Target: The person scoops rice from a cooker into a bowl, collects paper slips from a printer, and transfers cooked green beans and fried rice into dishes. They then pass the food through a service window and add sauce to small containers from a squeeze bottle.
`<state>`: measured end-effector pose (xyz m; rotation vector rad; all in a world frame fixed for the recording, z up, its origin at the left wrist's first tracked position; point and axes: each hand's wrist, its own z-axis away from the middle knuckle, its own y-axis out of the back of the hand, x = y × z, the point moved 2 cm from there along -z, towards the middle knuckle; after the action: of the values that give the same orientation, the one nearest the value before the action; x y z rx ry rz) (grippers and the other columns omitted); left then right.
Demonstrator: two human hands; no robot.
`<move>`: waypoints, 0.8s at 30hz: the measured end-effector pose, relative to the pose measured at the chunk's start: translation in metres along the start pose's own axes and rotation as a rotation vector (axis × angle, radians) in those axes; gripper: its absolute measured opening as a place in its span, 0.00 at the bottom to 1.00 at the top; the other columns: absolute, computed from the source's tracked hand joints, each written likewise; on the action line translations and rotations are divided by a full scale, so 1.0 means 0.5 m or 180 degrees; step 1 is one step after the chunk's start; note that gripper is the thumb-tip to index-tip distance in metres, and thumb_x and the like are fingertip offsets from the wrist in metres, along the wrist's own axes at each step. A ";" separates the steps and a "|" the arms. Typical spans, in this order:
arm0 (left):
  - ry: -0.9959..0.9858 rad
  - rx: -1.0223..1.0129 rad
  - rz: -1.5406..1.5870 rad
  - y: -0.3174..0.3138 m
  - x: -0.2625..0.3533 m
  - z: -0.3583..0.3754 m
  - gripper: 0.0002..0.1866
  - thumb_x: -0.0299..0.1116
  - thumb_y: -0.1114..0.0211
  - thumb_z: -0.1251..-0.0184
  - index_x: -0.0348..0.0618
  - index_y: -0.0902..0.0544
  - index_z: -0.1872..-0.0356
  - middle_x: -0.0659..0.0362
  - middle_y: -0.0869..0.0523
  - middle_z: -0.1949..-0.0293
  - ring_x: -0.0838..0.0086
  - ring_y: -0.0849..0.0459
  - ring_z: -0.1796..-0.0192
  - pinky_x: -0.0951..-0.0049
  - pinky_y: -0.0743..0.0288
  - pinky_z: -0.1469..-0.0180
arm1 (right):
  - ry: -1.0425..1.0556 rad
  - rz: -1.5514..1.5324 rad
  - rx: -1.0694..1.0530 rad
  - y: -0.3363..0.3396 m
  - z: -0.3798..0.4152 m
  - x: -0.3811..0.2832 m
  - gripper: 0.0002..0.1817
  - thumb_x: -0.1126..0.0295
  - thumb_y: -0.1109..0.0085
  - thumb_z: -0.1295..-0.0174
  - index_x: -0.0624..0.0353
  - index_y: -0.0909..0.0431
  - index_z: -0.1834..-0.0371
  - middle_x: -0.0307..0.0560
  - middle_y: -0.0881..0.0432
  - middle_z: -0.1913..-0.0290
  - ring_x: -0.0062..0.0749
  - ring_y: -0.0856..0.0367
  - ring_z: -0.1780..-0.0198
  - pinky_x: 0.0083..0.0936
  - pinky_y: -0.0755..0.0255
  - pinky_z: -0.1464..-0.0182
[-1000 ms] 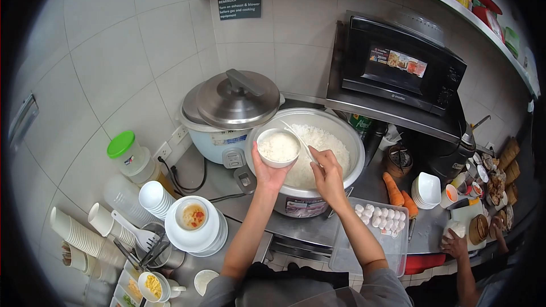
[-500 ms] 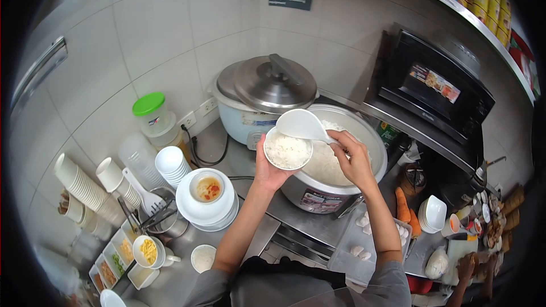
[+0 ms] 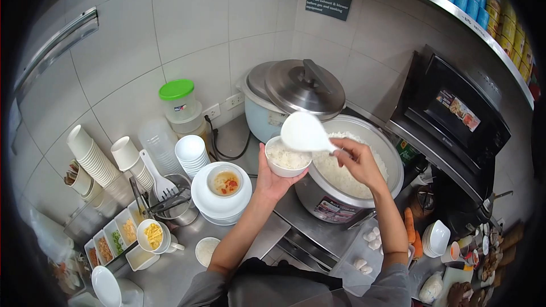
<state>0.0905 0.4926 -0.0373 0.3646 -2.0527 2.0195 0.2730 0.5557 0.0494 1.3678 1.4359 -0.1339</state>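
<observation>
My left hand [image 3: 274,182] cradles a small white bowl [image 3: 289,170] from below and the side. Cooked rice [image 3: 283,156] fills it. My right hand [image 3: 361,162] is closed round the handle of a white rice paddle [image 3: 302,131], whose broad blade overlaps the far edge of the bowl in this view. Below and to the right of the bowl, an uncovered rice cooker [image 3: 310,199] holds a large mass of white rice [image 3: 341,173]. Behind it stands a pale blue cooker [image 3: 259,119] with a metal lid [image 3: 301,88] on top.
On the left counter are stacked plates [image 3: 224,216] with a small soup bowl [image 3: 224,182], stacked cups [image 3: 94,156], topping trays [image 3: 105,244] and another rice bowl [image 3: 206,250]. A black oven [image 3: 455,102] stands at right. Carrots [image 3: 409,224] and another person's hand [image 3: 458,294] are lower right.
The paddle blade has tipped up, showing more of its broad face above the bowl. The bowl has tilted more level. My view has shifted, so the surroundings appear farther right.
</observation>
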 end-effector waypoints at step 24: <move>-0.0044 0.0051 0.0543 0.030 0.116 0.171 0.37 0.66 0.53 0.41 0.55 0.38 0.35 0.53 0.36 0.35 0.51 0.39 0.34 0.37 0.48 0.37 | 0.0282 0.0472 -0.0123 0.042 -0.334 0.064 0.17 0.60 0.33 0.51 0.60 0.19 0.62 0.42 0.23 0.71 0.26 0.25 0.67 0.26 0.32 0.64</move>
<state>0.0314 0.4068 -0.0334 0.2129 -2.1432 2.1360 0.1980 0.6995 0.1042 1.4581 1.3969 0.0512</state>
